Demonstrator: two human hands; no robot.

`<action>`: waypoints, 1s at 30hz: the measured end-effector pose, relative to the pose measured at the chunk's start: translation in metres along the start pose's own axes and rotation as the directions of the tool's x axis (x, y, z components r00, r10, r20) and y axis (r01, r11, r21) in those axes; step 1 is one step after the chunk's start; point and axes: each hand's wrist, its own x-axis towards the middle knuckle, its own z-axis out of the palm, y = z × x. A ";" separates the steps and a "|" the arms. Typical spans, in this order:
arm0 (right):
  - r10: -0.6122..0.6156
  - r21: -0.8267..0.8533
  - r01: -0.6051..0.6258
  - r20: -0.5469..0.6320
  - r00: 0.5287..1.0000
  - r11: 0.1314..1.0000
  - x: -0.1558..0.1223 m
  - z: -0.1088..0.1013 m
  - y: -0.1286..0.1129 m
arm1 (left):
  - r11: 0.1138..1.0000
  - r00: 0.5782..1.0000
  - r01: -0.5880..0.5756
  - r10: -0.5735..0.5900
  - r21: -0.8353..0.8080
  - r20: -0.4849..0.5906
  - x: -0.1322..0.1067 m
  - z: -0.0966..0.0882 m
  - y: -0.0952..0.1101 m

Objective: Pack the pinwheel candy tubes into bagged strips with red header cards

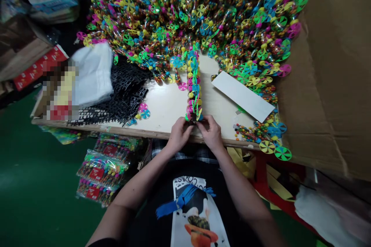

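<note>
A narrow row of candy tubes (194, 81) with pink, yellow, green and blue fan tops runs away from me along the table. At its near end, my left hand (180, 133) grips the left corner with thumb and fingers closed. My right hand (211, 131) pinches the opposite corner. A small dark patch shows between the hands; what it belongs to, I cannot tell. To the right lies a white card strip (245, 96), tilted across the table. Past the row rises a large heap of similar candy tubes (179, 11).
A pale tabletop (162, 104) carries black netting (127, 88) and a white cloth (94, 73) on the left. Tall brown cardboard (330, 77) bounds the right side. Packed bags of tubes (100, 173) sit below the table's left edge. Loose candy tubes (252, 133) lie at the front right.
</note>
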 end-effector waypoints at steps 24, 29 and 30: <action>-0.184 -0.209 0.199 0.093 0.979 0.957 0.005 -0.020 -0.005 | 0.998 0.998 -0.047 0.048 0.035 -0.029 0.003 0.001 0.005; -0.220 -0.492 0.133 -0.123 0.968 0.860 0.056 -0.076 0.022 | 0.983 0.997 0.073 -0.073 -0.170 0.011 0.002 -0.010 0.004; -0.219 -0.552 0.097 -0.159 0.963 0.828 0.069 -0.087 0.031 | 0.972 0.996 0.094 -0.093 -0.217 0.018 0.002 -0.015 0.004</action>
